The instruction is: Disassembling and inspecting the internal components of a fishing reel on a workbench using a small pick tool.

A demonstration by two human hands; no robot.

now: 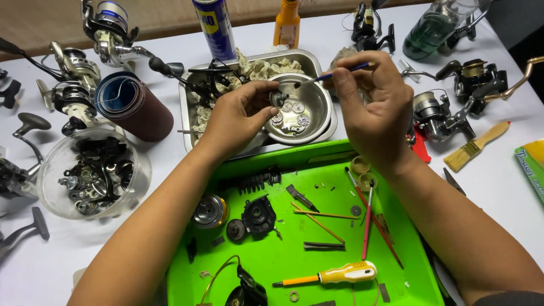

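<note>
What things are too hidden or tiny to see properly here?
From the head view:
- The small metal part in the left hand: its fingers cover most of it.
- The brush in the right hand: its bristle tip is too small and blurred.
- The steel bowl parts: too tiny for detail.
- The spray can: top cut off by the edge.
- The green tray: bottom cut off.

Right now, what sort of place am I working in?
Likely a fishing-reel repair bench: several metal spinning reels ring the white table, a bright green plastic tray holds small loose parts, and a yellow-handled screwdriver lies on it.
</note>
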